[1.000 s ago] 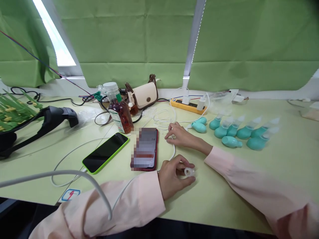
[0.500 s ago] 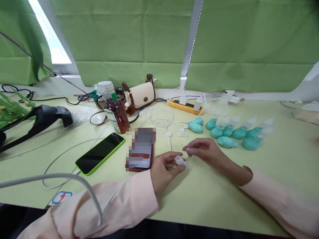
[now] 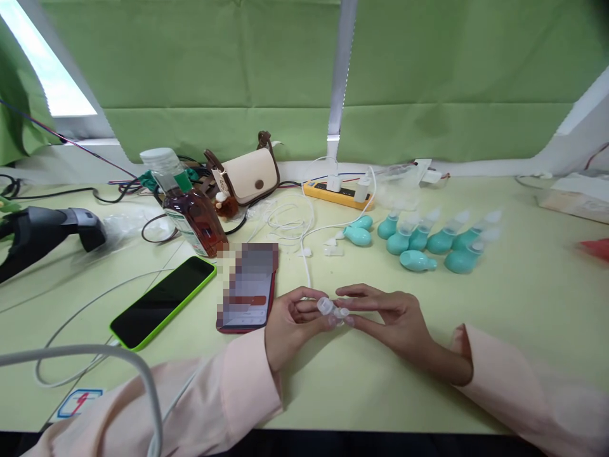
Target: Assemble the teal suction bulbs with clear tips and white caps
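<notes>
My left hand (image 3: 292, 324) is closed around a small translucent plastic fitting (image 3: 325, 306) with a round open end facing up. From the right, my right hand (image 3: 397, 317) pinches a tiny white plastic piece (image 3: 343, 312) against the fitting's side. The fingertips of both hands nearly meet there and partly cover the two parts. Beyond the hands, small clear plastic parts (image 3: 333, 251) lie on the table, close to two teal rubber bulbs (image 3: 358, 236). Several more teal bulbs with clear tips (image 3: 441, 241) stand grouped to the right, and one bulb (image 3: 417, 261) lies on its side.
A phone in a red case (image 3: 247, 292) and a green-edged phone (image 3: 164, 301) lie left of my hands. Behind them are a dark red bottle (image 3: 197, 219), a cream handbag (image 3: 252, 178) and a yellow power strip (image 3: 337, 195). A white cable (image 3: 307, 260) runs toward my hands.
My right hand has come in to the left hand, bringing the tiny white piece against the translucent fitting. The camera view has shifted a little to the right.
</notes>
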The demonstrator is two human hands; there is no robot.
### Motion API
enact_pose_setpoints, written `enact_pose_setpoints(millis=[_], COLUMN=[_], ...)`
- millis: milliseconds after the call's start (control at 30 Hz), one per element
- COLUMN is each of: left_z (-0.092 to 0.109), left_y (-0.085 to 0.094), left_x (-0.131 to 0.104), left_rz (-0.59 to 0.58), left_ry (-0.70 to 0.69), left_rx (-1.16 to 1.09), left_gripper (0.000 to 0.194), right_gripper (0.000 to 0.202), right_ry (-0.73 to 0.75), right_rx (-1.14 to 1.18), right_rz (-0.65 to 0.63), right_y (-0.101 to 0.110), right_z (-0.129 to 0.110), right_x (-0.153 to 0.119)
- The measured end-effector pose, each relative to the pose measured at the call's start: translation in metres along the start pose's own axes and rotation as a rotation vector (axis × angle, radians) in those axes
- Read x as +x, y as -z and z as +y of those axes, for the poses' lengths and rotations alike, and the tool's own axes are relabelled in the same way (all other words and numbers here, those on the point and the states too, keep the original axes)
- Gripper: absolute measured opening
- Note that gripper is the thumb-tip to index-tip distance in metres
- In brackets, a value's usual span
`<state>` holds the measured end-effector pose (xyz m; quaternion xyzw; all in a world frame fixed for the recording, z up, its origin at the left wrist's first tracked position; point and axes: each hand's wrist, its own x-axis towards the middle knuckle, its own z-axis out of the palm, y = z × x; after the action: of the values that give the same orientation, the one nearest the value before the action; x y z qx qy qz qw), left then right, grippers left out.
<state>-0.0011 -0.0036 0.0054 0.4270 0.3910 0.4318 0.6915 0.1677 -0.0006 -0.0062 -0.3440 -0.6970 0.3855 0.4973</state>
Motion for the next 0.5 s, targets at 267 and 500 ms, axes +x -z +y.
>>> enact_pose_setpoints(millis=[267, 500], left_z=[-0.0013, -0.0015], left_y=[0.0013, 0.0031], left_x=[0.0016, 0.0032], left_rz=[-0.013, -0.001], left_ry=[0.011, 0.086], left_rx=[-0.044, -0.102], left_gripper=[0.031, 0.029], right_gripper=[0.041, 0.051], right_ry=[0.395, 0.555], right_rx=[-0.216, -0.521], right_rz=[0.023, -0.002], right_y=[-0.0063, -0.0016], right_z=[-0.0018, 0.0038], right_x=[0.0013, -0.0027])
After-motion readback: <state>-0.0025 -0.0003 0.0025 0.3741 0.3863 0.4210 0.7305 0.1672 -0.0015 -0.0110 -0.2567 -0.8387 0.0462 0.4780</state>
